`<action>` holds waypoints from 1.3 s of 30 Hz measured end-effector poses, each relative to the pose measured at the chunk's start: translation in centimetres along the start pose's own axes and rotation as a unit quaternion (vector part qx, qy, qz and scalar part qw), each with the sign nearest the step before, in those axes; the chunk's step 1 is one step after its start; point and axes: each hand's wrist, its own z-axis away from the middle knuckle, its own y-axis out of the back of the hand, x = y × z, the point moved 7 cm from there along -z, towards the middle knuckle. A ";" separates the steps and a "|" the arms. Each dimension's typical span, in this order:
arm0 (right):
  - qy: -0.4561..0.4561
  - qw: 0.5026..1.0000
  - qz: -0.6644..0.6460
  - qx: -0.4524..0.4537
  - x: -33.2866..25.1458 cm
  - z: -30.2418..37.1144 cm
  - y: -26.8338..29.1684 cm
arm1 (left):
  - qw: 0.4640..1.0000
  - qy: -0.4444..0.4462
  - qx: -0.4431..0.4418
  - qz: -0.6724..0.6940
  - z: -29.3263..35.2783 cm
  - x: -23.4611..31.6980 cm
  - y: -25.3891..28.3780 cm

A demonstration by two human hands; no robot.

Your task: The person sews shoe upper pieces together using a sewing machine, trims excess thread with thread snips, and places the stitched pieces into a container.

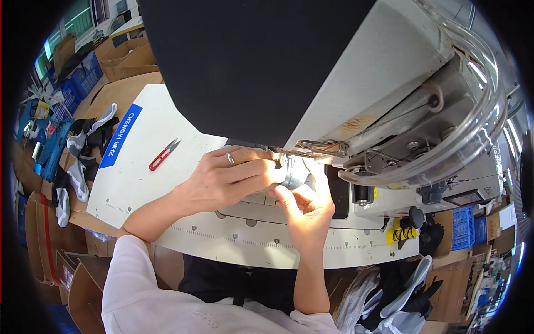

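Note:
Under the head of a white sewing machine (356, 83), my two hands meet at a small light grey fabric piece (295, 172). My left hand (228, 175), with a ring on one finger, grips the piece's left side with bent fingers. From the right, my right hand (308, 209) pinches it between thumb and fingers, palm turned partly up. Bright lamp light washes out part of the piece, and the needle area behind it is mostly hidden. Red-handled thread snips (164, 155) lie on the white table (222, 239) beyond my left forearm.
A large black panel (239, 67) and a clear curved tube (492, 94) hang over the work. Yellow-black spools (403, 235) stand at the table's right edge. Black and white fabric pieces (72, 178) lie at the left, and more fabric (389, 300) hangs below right. Cardboard boxes (50, 239) stand left.

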 end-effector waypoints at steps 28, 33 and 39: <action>0.476 0.791 0.380 0.051 -3.8 0.0 0.8 | 0.998 0.007 0.067 0.004 0.6 -0.3 -1.2; 0.430 0.833 0.344 0.048 -2.9 -0.5 1.4 | 0.998 0.008 0.061 0.013 0.3 -0.6 -0.7; 0.404 0.877 0.258 0.014 -2.2 -0.9 2.0 | 0.999 0.023 0.038 0.026 0.1 -0.8 -0.2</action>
